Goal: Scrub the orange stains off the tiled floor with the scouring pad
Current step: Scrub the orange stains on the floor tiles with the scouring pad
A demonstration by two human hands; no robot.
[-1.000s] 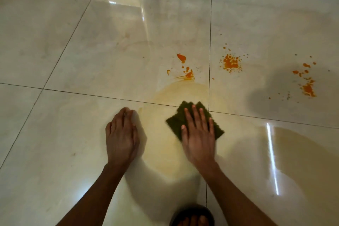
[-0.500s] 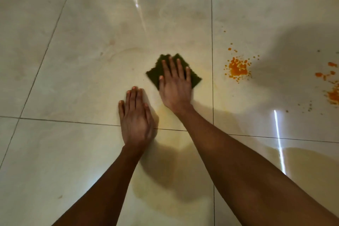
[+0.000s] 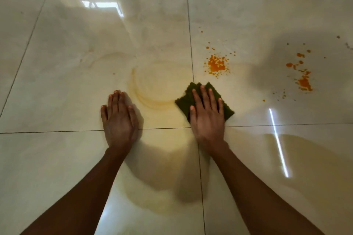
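Right hand [image 3: 207, 118]: we are pressing it flat, fingers spread, on the pad [image 3: 184, 102].
Left hand [image 3: 119, 118]: lying flat, holding nothing.
Next stain [image 3: 216, 65]: sitting just ahead, slightly right of the pad.

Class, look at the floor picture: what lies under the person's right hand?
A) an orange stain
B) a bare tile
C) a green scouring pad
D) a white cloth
C: the right hand presses flat on the green pad, while the left hand rests on bare floor and the orange stains lie beyond the pad, uncovered.
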